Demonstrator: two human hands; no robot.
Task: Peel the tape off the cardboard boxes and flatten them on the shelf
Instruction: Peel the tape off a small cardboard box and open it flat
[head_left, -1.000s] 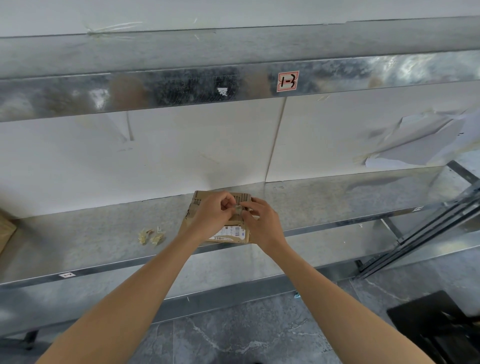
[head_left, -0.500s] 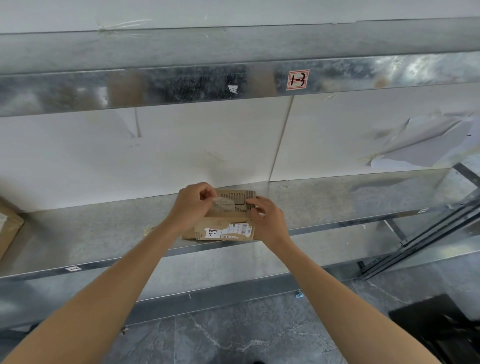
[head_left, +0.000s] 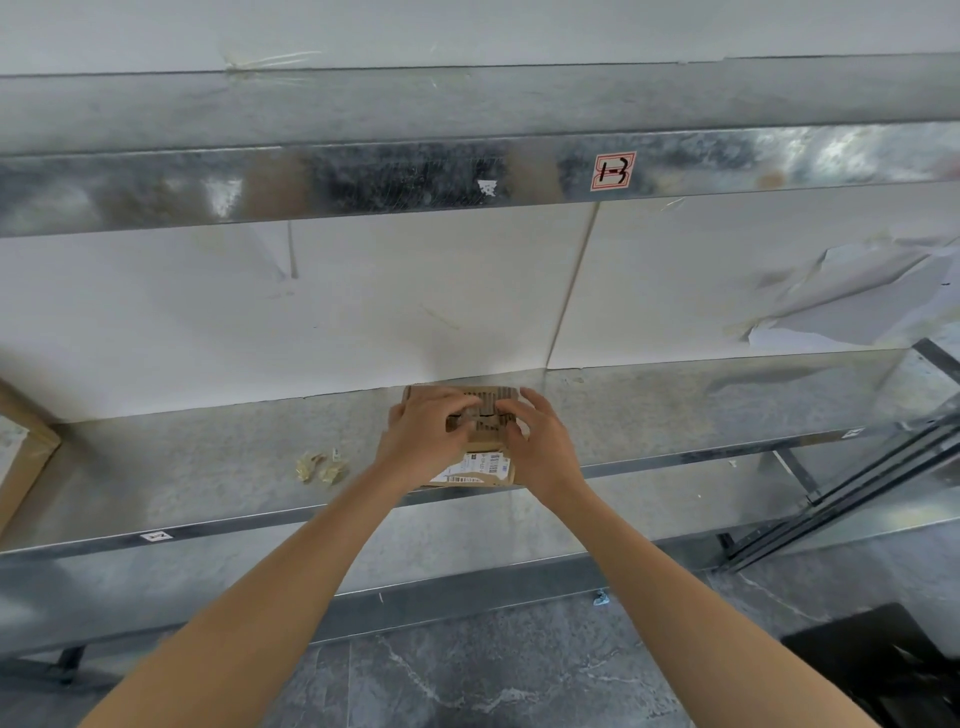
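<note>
Fingers of the left hand lie curled over the top face of a small cardboard box, their tips pressed onto its corrugated upper surface; fingers of the right hand are spread apart and rest on the same face from the opposite side, the thumb tucked toward the box's middle. Whether either hand pinches a strip of tape cannot be told, since the fingertips cover the seam. Both bare forearms reach up from the lower edge of the view and converge on the box.

Box position: standing on the galvanised metal shelf, near its front lip. A white shipping label with barcodes shows on the box's near face, between the two wrists.

Left of the box, well apart from it on the same shelf, lie crumpled scraps of yellowish tape. Farther left, at the frame's edge, a corner of a larger cardboard box is partly in view.

Behind the box, a white back panel rises from the shelf, with peeling paper to the right. Above the box runs the front beam of the upper shelf, bearing a red-bordered label. Below the box, grey marbled floor.
</note>
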